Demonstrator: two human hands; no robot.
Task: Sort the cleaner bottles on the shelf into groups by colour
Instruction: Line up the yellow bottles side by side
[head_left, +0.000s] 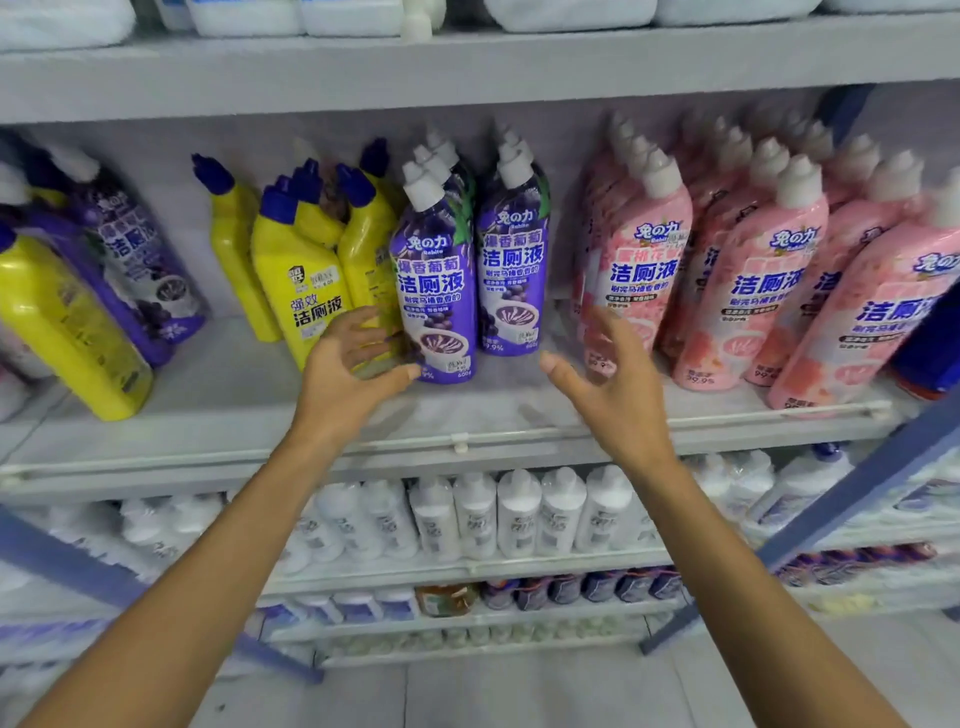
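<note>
Both hands, left hand and right hand, hover open-fingered at the shelf front edge, flanking two purple bottles.

The left forearm, in the lower left of the frame, and the right forearm, in the lower right, were slim and bare along their whole visible length, from wrist to frame edge. The left hand and the right hand, near the middle of the frame, were bare too, with slender fingers and short-trimmed thumbnails; blur softened the fingertips.
</note>
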